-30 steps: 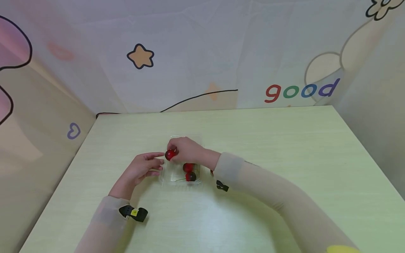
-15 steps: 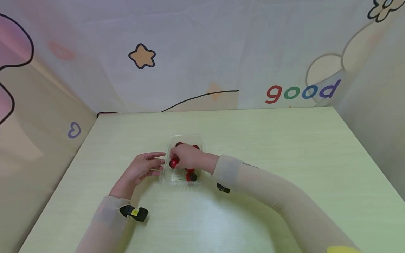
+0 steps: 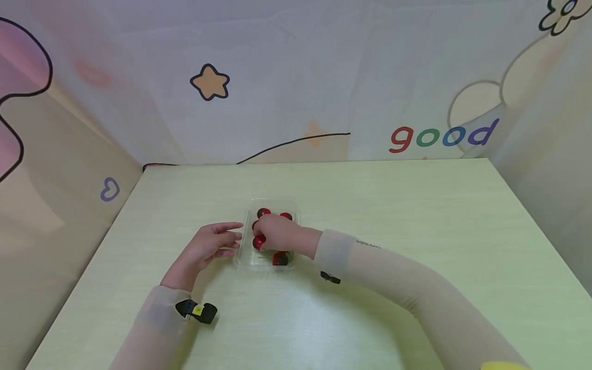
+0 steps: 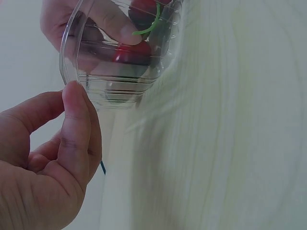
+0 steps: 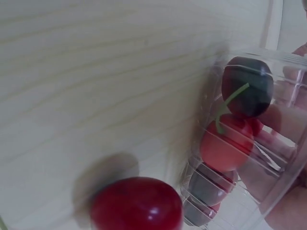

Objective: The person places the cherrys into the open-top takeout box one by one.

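A clear plastic box (image 3: 245, 259) stands on the table with several dark red cherries inside, among them a two-toned red and black cherry (image 3: 280, 258) at its near end. My right hand (image 3: 279, 234) reaches down into the box, and its thumb and fingers pinch a red cherry (image 3: 259, 242) near the left wall. That hand hides part of the other cherries. At the left rim, my left hand (image 3: 213, 245) has its fingers extended, and in the left wrist view a fingertip (image 4: 74, 91) touches the rim. Green stems show in both wrist views.
Outside the box, another red cherry (image 5: 139, 203) lies on the table by my right wrist; the right arm hides it in the head view. The pale wooden table (image 3: 393, 205) meets a printed cloth backdrop (image 3: 287, 77) at the back and sides.
My right hand has brought its cherry from the box's far left toward its near left, lower inside. More cherries show behind the hand. My left hand has stayed at the rim.
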Available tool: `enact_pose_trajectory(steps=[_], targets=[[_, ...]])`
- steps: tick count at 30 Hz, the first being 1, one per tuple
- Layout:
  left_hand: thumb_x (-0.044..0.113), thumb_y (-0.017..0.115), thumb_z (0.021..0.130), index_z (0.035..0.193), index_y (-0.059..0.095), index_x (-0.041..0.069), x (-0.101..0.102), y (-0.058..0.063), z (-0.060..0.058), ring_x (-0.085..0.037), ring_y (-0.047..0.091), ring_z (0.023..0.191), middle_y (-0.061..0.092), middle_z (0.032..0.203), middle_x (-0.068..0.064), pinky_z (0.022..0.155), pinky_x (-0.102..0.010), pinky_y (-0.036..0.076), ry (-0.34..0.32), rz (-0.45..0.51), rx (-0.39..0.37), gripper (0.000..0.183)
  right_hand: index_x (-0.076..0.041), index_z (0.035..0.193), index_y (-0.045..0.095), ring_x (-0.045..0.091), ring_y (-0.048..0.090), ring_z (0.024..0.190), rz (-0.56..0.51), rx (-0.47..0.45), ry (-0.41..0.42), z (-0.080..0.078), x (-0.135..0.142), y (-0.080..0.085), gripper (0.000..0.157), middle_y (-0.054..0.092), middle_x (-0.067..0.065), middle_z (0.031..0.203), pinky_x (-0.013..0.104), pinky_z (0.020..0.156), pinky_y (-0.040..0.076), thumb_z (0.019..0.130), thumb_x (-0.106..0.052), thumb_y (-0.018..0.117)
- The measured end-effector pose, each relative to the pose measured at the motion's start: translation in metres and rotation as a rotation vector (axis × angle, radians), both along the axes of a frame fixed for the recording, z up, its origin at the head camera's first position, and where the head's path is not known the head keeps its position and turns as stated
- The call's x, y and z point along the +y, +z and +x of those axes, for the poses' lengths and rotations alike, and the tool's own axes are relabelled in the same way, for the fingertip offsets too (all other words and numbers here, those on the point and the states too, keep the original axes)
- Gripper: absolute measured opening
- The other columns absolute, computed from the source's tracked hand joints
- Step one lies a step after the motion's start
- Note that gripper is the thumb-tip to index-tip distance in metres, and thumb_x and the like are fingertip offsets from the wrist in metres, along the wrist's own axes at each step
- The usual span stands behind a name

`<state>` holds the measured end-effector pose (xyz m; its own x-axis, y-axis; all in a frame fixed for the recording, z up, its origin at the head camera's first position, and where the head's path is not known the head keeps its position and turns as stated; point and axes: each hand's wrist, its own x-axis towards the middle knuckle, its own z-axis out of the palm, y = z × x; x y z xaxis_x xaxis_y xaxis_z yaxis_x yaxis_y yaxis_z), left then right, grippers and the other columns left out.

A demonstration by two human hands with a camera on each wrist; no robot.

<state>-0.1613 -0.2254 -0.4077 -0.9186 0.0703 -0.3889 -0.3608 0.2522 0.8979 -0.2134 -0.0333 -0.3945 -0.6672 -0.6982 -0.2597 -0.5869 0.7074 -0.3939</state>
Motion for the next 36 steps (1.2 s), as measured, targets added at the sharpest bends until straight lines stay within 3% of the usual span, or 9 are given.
enact_pose_trajectory(steps=[8,17,25,36], targets=[[0.013,0.058,0.103,0.149,0.049,-0.001,0.0005,0.0003,-0.0003,-0.006,0.066,0.08,0.073,0.113,-0.006,0.069,-0.017,0.06,0.001,-0.007,-0.004,0.049,-0.008,0.112,0.073,0.016,0.055,0.088,-0.052,0.012,0.006,-0.0001,0.0008,-0.001,0.021,0.072,0.006,0.101,0.02,0.076,0.047,0.093,-0.015,0.076],[0.014,0.058,0.103,0.149,0.049,-0.001,-0.0001,0.0003,0.0,-0.006,0.066,0.081,0.073,0.114,-0.007,0.07,-0.017,0.06,0.001,-0.004,-0.004,0.049,-0.008,0.115,0.072,0.016,0.057,0.092,-0.045,0.03,0.015,0.0011,-0.0003,-0.0022,0.023,0.073,0.005,0.108,0.022,0.084,0.052,0.094,-0.017,0.075],[0.014,0.058,0.103,0.149,0.049,-0.001,0.0003,0.0001,0.0001,-0.006,0.066,0.081,0.073,0.113,-0.005,0.07,-0.017,0.06,0.001,-0.005,-0.007,0.049,-0.008,0.113,0.071,0.017,0.055,0.091,-0.018,0.061,0.008,0.0021,-0.0008,-0.0023,0.021,0.069,0.005,0.104,0.021,0.077,0.047,0.094,-0.017,0.074],[0.013,0.057,0.103,0.149,0.049,-0.001,-0.0011,-0.0012,-0.0005,-0.006,0.066,0.081,0.073,0.115,-0.007,0.07,-0.017,0.06,0.0,-0.009,-0.004,0.049,-0.008,0.116,0.071,0.018,0.055,0.093,-0.013,0.057,0.009,0.0029,-0.0016,-0.0002,0.023,0.07,0.007,0.108,0.022,0.079,0.048,0.095,-0.017,0.074]])
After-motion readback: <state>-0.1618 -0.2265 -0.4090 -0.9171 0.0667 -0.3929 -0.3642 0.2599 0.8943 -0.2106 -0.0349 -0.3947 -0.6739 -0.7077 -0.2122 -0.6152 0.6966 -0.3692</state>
